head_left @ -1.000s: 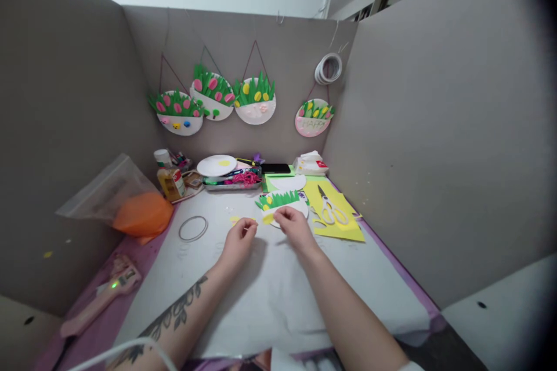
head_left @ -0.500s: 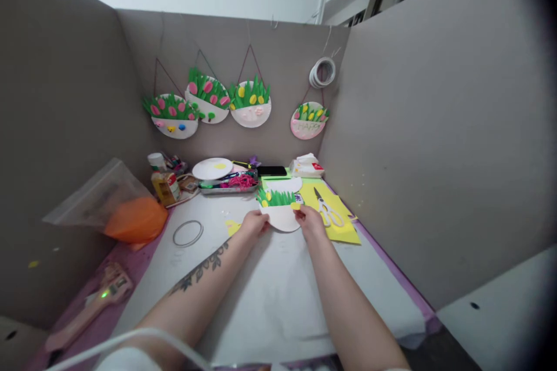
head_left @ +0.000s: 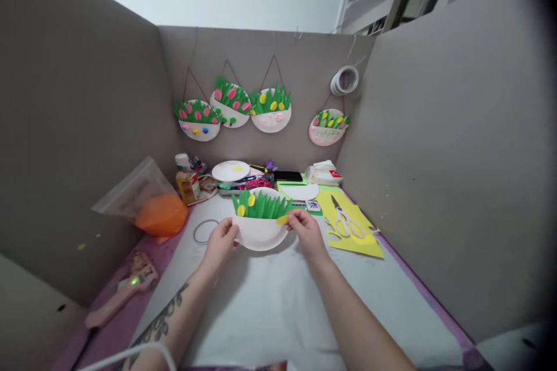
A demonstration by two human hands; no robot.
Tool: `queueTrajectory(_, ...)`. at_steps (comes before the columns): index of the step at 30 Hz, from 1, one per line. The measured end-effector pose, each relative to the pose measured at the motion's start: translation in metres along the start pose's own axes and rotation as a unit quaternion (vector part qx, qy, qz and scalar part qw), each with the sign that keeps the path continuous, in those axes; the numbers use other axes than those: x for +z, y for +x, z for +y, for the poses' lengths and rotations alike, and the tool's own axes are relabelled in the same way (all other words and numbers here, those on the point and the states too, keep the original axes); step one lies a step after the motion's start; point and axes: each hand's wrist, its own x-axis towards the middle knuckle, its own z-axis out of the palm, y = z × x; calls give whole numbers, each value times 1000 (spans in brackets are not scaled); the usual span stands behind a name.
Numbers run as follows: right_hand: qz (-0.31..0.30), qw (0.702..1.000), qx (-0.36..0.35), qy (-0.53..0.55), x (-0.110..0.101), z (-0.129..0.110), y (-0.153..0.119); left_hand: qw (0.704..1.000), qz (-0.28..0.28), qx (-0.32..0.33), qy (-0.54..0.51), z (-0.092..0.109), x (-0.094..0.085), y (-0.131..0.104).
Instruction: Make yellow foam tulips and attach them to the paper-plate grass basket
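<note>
A white paper plate craft (head_left: pixel 261 235) is raised above the table, its half-plate pocket filled with green paper grass (head_left: pixel 265 205) and two yellow paper ovals near the left end. My left hand (head_left: pixel 224 237) is closed on the pocket's left edge, thumb in front. Between the thumb and fingers of my right hand (head_left: pixel 304 229) is a yellow paper oval (head_left: pixel 282 220), which overlaps the plate's right side. Whether the oval touches the plate I cannot tell.
White scissors (head_left: pixel 346 223) lie on yellow paper (head_left: pixel 361 246) at right. Behind are a tray of supplies, a plate (head_left: pixel 230 171) and a phone (head_left: pixel 288 176). At left are a glue gun (head_left: pixel 126 295), a bag of orange material (head_left: pixel 161 217) and a bottle (head_left: pixel 188 185). Finished plates hang behind.
The plate craft has come up nearer to me, held by my left hand. My right hand keeps the yellow oval at its right side. The camera view has shifted left.
</note>
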Motion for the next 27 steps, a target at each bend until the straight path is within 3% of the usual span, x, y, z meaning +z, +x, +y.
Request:
queueTrajectory(4, -36, 992, -16, -123, 27, -13, -4, 999, -16, -3, -38, -12, -5, -4)
queueTrajectory(9, -15, 964, -103, -245, 45, -11, -3, 998, -29, 51, 1, -11, -6, -9)
queueTrajectory(15, -4, 955, -116, -272, 46, 3, -5, 992, -53, 102, 48, -10, -5, -14)
queueTrajectory(20, -2, 955, -98, -281, 42, 9, -5, 993, -56, 97, 44, -6, 0, -17)
queueTrajectory(27, -3, 932, -132, -337, 41, 10, -5, 993, -69, 89, 30, -2, 2, -21)
